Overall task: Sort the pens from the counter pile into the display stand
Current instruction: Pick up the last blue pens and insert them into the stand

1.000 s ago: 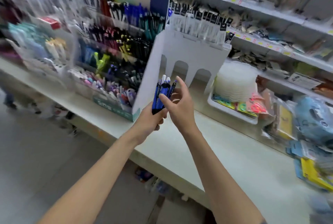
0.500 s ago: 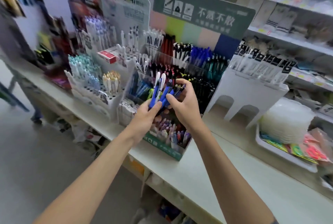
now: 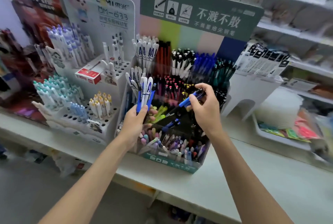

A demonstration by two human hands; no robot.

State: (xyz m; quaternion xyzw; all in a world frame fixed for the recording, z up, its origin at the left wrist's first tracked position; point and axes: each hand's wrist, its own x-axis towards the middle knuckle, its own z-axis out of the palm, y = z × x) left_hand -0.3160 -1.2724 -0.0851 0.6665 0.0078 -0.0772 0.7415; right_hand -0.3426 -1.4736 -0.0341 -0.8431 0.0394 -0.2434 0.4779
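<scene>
A stationery shop, shelves point(image 3: 297, 33) behind a pale table point(image 3: 261, 184). The right hand's point(image 3: 207, 112) fingers point(image 3: 193, 101) pinch one blue pen point(image 3: 189, 100), tip angled down, likely aiming for a slot just below them; beside them the left hand point(image 3: 134, 124) grips a bundle of pens point(image 3: 145, 92) upright as ready stock, over the display stand point(image 3: 171, 163)

Light is bright and even, with only soft shadow below the worktop point(image 3: 270, 178) edge at the bottom of the frame. The centre is fairly sharp, so white letters on the green sign point(image 3: 200, 6) are readable, while the shelves point(image 3: 295, 33) at upper right and the left border are smeared by blur. Straight lines bend towards the borders.
</scene>
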